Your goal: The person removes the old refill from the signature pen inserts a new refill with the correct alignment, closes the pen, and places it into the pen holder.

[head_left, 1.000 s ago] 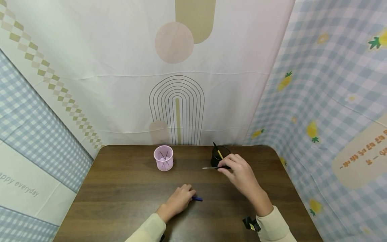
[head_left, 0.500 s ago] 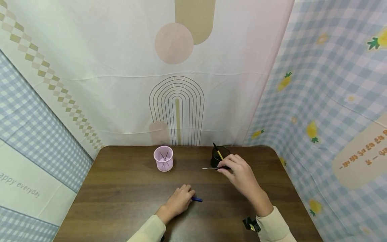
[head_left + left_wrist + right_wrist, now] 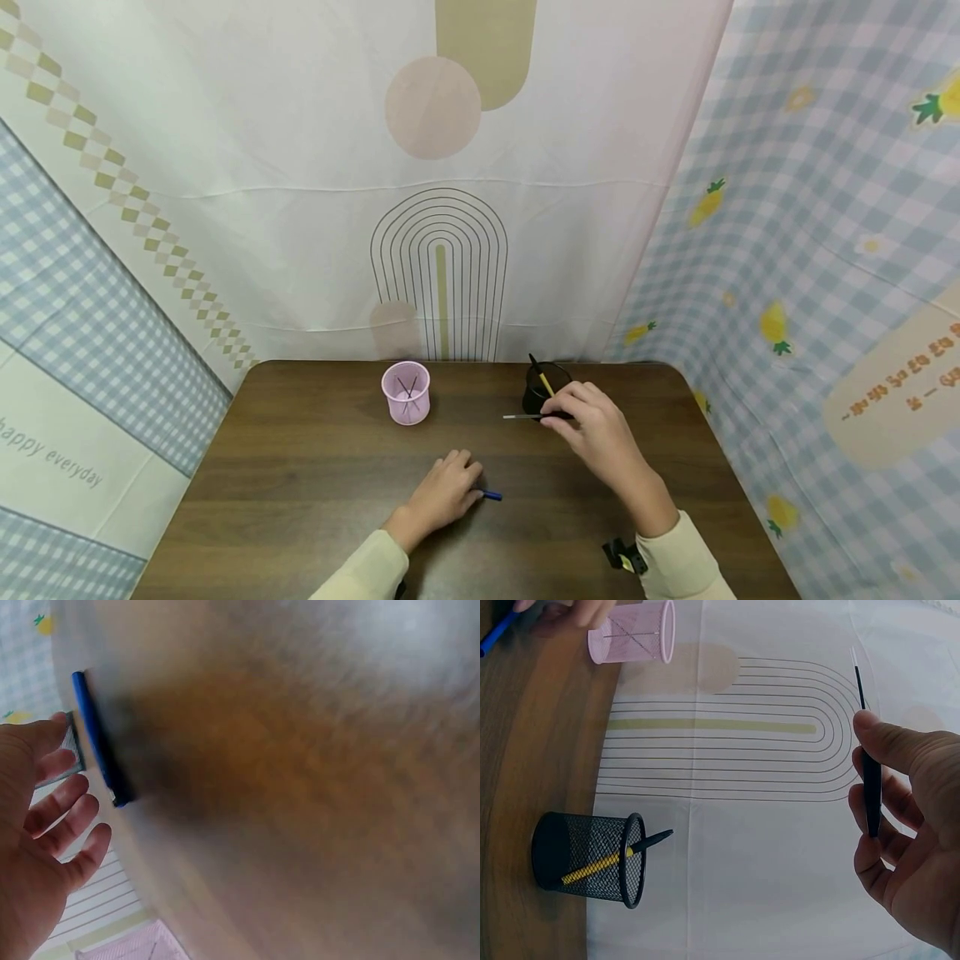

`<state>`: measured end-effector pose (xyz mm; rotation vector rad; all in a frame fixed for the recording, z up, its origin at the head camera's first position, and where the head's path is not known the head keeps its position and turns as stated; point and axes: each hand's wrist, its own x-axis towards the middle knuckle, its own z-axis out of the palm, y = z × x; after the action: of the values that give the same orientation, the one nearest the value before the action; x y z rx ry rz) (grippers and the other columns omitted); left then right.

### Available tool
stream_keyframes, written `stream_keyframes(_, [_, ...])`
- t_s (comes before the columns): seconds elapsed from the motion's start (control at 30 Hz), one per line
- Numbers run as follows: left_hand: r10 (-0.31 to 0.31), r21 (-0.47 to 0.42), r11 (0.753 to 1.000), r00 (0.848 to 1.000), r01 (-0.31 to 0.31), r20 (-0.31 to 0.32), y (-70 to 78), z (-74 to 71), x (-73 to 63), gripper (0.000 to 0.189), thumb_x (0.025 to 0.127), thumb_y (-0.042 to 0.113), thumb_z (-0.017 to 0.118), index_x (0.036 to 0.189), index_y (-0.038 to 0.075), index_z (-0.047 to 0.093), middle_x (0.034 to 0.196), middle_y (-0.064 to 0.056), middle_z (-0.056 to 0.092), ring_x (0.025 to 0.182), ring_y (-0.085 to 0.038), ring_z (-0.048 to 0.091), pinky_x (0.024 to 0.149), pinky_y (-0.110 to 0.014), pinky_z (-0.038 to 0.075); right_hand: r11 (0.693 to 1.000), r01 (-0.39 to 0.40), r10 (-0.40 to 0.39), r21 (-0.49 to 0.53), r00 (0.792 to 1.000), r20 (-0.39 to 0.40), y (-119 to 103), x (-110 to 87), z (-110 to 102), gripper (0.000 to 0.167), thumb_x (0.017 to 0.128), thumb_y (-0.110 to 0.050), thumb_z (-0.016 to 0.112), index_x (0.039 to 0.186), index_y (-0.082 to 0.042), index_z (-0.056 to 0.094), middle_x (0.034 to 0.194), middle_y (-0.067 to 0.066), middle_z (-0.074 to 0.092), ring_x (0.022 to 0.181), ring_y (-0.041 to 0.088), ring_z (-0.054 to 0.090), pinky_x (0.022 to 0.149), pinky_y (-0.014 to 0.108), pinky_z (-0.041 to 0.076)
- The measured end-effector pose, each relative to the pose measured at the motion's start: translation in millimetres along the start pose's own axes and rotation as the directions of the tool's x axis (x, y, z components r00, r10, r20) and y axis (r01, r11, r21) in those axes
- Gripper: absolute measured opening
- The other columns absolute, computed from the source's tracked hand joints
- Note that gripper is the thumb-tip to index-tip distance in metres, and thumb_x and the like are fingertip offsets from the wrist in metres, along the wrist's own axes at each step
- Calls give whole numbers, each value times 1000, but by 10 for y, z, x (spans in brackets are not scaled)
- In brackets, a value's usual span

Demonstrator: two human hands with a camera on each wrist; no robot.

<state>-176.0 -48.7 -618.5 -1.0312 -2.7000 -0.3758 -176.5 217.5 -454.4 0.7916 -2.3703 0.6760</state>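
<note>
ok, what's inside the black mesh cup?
A yellow and black pen leans in the mesh cup, black end sticking out. The right hand hides part of the cup in the head view; the cup's bottom is too dark to make out.

The right hand [image 3: 596,429] pinches a thin black-and-grey stick [image 3: 521,417]. The left hand [image 3: 444,490] lies beside a slim blue pen [image 3: 492,495].

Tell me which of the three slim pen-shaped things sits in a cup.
The yellow-and-black pen, tilted in the round black mesh cup. The slim blue pen is by the left hand; the right hand holds the thin black-handled tool.
</note>
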Motion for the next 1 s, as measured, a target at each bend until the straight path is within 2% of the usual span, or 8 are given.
stream_keyframes(0.2, [-1,43,999,999,3,-49,-49,-98,52,30,88,37,81,96,15,62,92,1,55,83,-18,53,63,-29,42,1000,13,-13,12,1000,-7,2,10,5,23,76,-12,90,91,-19,73,92,-8,67,86,11,58,67,28,50])
stream_keyframes(0.5, [8,42,999,993,-3,-114,-69,-320,149,31,92,40,77,101,13,63,94,0,55,84,-19,52,67,-32,45,1000,11,-11,29,1000,6,-21,26,-18,21,79,-13,88,92,-19,74,94,-7,68,88,11,59,69,28,50])
stream_keyframes(1.0, [45,16,999,968,-43,-248,-14,-653,322,36,95,39,73,112,8,67,100,-4,61,90,-23,57,73,-36,50,999,36,-35,32,999,-12,-8,32,5,23,77,-10,89,92,-19,74,93,-6,68,87,12,58,69,27,50])
